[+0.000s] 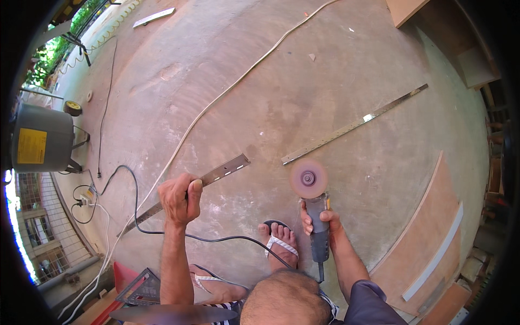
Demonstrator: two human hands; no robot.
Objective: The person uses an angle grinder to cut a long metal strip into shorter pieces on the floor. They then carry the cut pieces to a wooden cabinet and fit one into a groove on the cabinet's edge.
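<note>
My left hand [180,198] is closed around a long, narrow metal strip [226,168] with slots along it, tilted up to the right. In my right hand [331,222] is an angle grinder [319,242], its fingers wrapped round the body. The grinder's round pinkish disc [307,179] faces up, its rim smooth or blurred; I cannot tell whether it spins. Disc and held strip are apart. A second slotted metal strip [325,141] lies on the concrete floor beyond the disc. A dark cord [216,239] crosses below my left hand toward my feet.
A pale cable [227,92] runs diagonally across the floor. A grey drum-shaped machine [46,138] stands at left, near plugs and a socket [85,199]. Wooden boards [422,233] lie at right, and a wooden cabinet [455,43] stands far right. My sandalled foot [281,246] is close to the grinder.
</note>
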